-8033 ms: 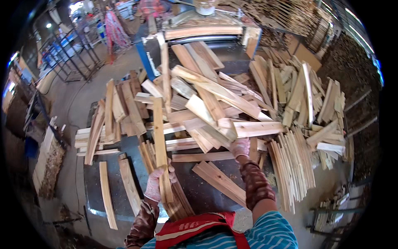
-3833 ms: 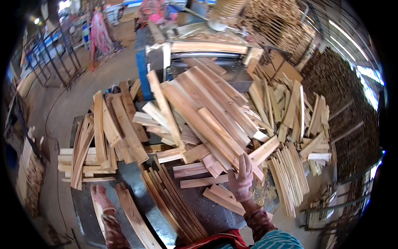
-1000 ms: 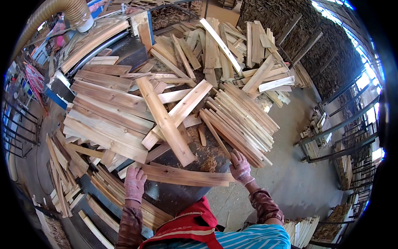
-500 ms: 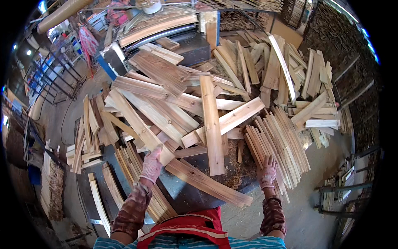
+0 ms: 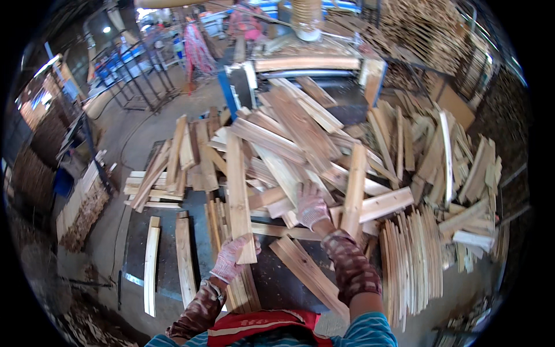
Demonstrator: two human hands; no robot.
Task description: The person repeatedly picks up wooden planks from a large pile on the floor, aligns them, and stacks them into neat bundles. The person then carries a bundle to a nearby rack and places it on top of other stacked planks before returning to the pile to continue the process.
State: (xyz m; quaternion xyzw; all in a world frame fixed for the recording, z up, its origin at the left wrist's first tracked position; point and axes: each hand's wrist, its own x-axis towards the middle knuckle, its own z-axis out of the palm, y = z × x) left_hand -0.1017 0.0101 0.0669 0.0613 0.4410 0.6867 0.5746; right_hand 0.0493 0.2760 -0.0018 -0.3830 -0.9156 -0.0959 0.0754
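Observation:
My left hand (image 5: 230, 258), in a pale pinkish work glove, grips the near end of a long wooden plank (image 5: 237, 191). The plank points away from me, its far end over the edge of the heap. My right hand (image 5: 312, 207), gloved alike, is over the middle of the heap with its fingers spread; a pale board (image 5: 277, 168) lies beside its fingertips. Whether it presses on the wood I cannot tell. Right of it, a knotty plank (image 5: 354, 185) lies across another board (image 5: 384, 205). Nearer to me a brown plank (image 5: 306, 272) lies slanted on the dark table.
A neat row of strips (image 5: 410, 260) stands at the right. More loose boards (image 5: 428, 150) are piled behind it. At the back is a machine (image 5: 306, 65) with a roller and blue side posts. Separate strips (image 5: 151, 266) lie at the left of the dark table (image 5: 167, 231).
My right hand has left the row of strips and reached left over the heap. The plank in my left hand has swung more upright. The whole view has shifted.

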